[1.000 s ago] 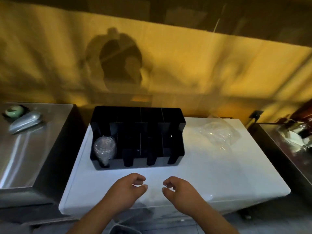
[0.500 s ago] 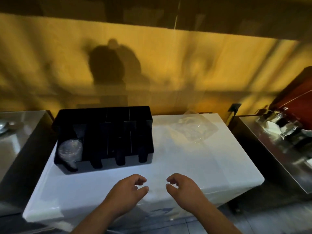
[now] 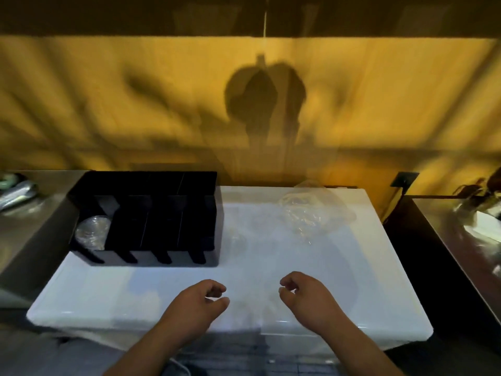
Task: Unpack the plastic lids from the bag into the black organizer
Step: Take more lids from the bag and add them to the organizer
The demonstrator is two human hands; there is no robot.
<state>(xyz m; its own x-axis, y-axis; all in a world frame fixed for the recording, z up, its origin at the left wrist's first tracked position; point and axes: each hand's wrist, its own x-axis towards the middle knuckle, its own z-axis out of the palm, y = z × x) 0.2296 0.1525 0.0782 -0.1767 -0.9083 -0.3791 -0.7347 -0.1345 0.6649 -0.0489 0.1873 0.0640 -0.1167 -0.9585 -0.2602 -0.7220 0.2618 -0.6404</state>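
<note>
A black organizer [image 3: 162, 185] with several slots stands at the back left of a white table top [image 3: 108, 289]. Its leftmost slot holds a stack of clear plastic lids [image 3: 90, 233]; the other slots look dark and empty. A crumpled clear plastic bag [image 3: 311, 213] lies at the back right of the table, blurred. My left hand [image 3: 198, 305] and my right hand [image 3: 306, 297] hover over the table's front edge, fingers loosely curled, holding nothing and apart from the bag and the organizer.
A steel counter [image 3: 32, 221] adjoins the table on the left, with a silvery object [image 3: 16, 192] on it. Another steel counter [image 3: 461, 240] with blurred items is on the right. A yellow wall [image 3: 379, 104] runs behind.
The view has swung between frames, so table, organizer and bag shift in the picture. My hands stay at the front edge, now a little further apart.
</note>
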